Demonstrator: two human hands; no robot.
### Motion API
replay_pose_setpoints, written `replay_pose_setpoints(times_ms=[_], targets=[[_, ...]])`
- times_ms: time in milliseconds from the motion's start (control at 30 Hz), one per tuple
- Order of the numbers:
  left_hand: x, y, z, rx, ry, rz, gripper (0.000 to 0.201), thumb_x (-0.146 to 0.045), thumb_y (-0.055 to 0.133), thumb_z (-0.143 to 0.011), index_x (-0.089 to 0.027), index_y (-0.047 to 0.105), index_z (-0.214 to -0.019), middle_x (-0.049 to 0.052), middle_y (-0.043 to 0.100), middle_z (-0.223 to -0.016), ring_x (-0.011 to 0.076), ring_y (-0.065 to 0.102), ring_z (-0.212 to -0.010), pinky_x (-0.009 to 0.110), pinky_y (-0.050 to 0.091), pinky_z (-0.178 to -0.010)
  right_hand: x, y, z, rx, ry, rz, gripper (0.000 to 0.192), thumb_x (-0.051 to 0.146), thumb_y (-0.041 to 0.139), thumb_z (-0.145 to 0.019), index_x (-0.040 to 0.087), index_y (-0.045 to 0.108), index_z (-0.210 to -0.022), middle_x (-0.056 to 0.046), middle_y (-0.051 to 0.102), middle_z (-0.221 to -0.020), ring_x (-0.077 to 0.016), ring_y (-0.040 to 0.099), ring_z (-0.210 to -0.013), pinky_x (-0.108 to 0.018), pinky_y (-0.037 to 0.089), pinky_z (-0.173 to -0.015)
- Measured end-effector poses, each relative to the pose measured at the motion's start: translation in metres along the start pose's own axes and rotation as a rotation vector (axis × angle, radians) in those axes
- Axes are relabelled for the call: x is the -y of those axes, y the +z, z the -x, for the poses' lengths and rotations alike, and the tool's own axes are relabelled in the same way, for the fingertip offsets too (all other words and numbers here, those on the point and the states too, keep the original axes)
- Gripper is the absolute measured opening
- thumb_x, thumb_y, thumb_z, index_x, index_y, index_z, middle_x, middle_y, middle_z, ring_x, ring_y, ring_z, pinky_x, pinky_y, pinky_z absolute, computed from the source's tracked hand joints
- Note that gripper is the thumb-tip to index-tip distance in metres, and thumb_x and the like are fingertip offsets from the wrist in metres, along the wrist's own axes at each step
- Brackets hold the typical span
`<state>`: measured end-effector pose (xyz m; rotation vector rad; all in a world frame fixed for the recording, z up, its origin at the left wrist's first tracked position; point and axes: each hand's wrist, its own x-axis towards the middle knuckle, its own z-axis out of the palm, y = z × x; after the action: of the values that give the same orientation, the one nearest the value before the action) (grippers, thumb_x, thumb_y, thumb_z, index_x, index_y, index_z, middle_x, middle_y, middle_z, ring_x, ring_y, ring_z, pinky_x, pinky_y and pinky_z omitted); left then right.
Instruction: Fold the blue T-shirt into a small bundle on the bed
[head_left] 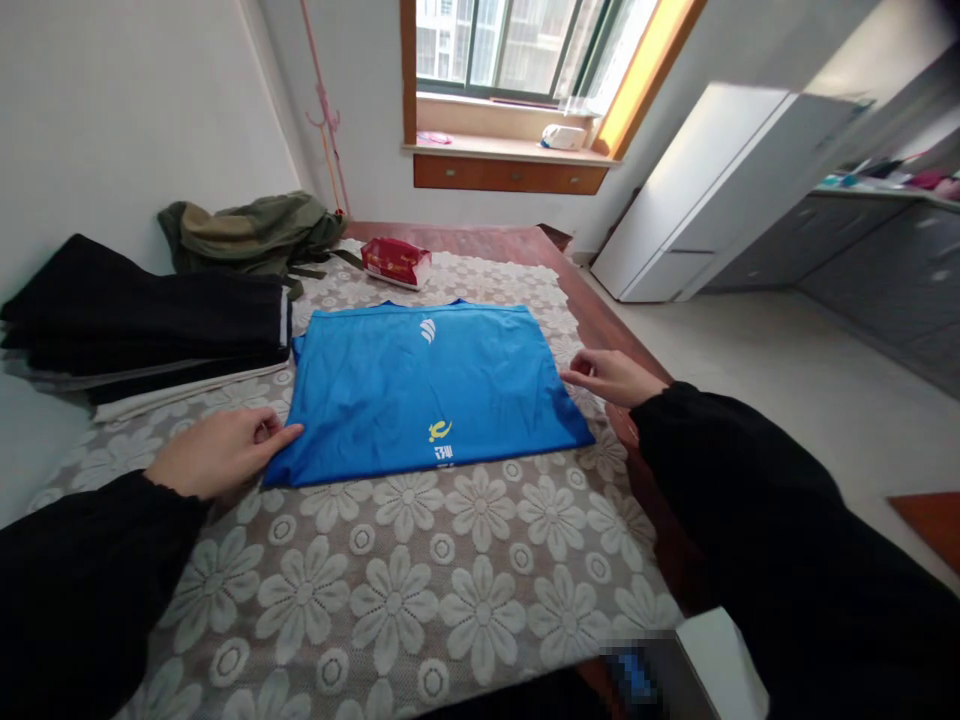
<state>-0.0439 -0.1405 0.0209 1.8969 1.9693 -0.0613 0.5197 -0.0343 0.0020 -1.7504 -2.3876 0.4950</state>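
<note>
A blue shirt point(420, 385) with white and yellow prints lies folded into a wide rectangle on a flowered lace cloth point(480, 510). At its left edge is my left hand point(225, 450), fingers curled and closed on the fabric near the front corner. My right hand point(611, 375) is at the opposite edge, its fingertips closed at the shirt's side. Exactly how much cloth each hand pinches is hidden. Darker blue fabric peeks out beyond the shirt's far edge.
Left of the shirt sits a stack of folded dark clothes point(165, 320). Behind are an olive-green backpack point(255, 230) and a red packet point(395, 263). The wooden table edge point(600, 310) runs along the right. A partly blurred dark object and a white box point(720, 660) are at the front right.
</note>
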Motion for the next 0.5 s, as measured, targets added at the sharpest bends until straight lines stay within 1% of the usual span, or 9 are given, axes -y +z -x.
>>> replay_pose_setpoints(times_ms=[67,133,200,300,367,433,500], targets=[[0.005,0.009,0.014,0.044,0.023,0.005,0.047,-0.067,0.048,-0.086,-0.023,0.06,-0.075,0.001,0.065,-0.065,0.0226,0.06,-0.069,0.03,0.036,-0.064,0.003,0.005,0.036,0.16,0.003,-0.005,0.044,0.066,0.061,-0.087,0.023,0.064,-0.077,-0.005,0.069,-0.075,-0.0208,0.06,-0.067,-0.032,0.04,-0.062],[0.005,0.015,0.023,0.056,0.017,0.101,0.045,-0.067,0.048,-0.085,-0.023,0.057,-0.077,0.0,0.063,-0.061,0.0212,0.059,-0.064,0.028,0.037,-0.061,0.006,0.011,0.059,0.24,0.011,-0.033,0.047,0.07,0.062,-0.085,0.024,0.063,-0.077,-0.004,0.067,-0.072,-0.0202,0.058,-0.065,-0.031,0.04,-0.061],[0.003,0.018,0.03,0.118,-0.029,0.246,0.045,-0.069,0.049,-0.082,-0.024,0.055,-0.081,-0.001,0.061,-0.059,0.0197,0.055,-0.055,0.027,0.036,-0.055,0.009,0.016,0.07,0.245,0.019,-0.065,0.05,0.072,0.061,-0.083,0.023,0.062,-0.074,-0.003,0.065,-0.069,-0.0196,0.057,-0.064,-0.031,0.039,-0.06],[0.003,0.02,0.039,0.243,-0.092,0.439,0.051,-0.074,0.052,-0.078,-0.024,0.052,-0.084,-0.003,0.059,-0.056,0.0153,0.045,-0.042,0.025,0.029,-0.045,0.013,0.021,0.075,0.223,0.02,-0.102,0.052,0.072,0.06,-0.084,0.023,0.059,-0.068,-0.002,0.061,-0.064,-0.0183,0.054,-0.062,-0.031,0.037,-0.059],[0.005,0.02,0.045,0.285,-0.104,0.536,0.055,-0.076,0.056,-0.075,-0.023,0.052,-0.088,-0.004,0.057,-0.055,0.012,0.039,-0.04,0.024,0.024,-0.044,0.016,0.023,0.077,0.216,0.02,-0.134,0.052,0.072,0.062,-0.082,0.023,0.057,-0.067,-0.001,0.058,-0.061,-0.0172,0.052,-0.06,-0.03,0.036,-0.057],[0.009,0.021,0.051,0.321,-0.108,0.637,0.06,-0.076,0.06,-0.073,-0.023,0.053,-0.097,-0.006,0.056,-0.055,0.01,0.035,-0.039,0.023,0.02,-0.043,0.019,0.025,0.08,0.196,0.022,-0.19,0.051,0.07,0.065,-0.08,0.023,0.055,-0.066,0.001,0.057,-0.06,-0.0162,0.052,-0.06,-0.03,0.037,-0.057],[0.012,0.024,0.055,0.345,-0.115,0.703,0.064,-0.075,0.063,-0.072,-0.022,0.05,-0.106,-0.006,0.057,-0.056,0.0091,0.033,-0.038,0.022,0.019,-0.043,0.022,0.028,0.085,0.173,0.059,-0.301,0.049,0.068,0.068,-0.079,0.023,0.053,-0.068,0.002,0.057,-0.061,-0.0153,0.053,-0.058,-0.028,0.038,-0.055]])
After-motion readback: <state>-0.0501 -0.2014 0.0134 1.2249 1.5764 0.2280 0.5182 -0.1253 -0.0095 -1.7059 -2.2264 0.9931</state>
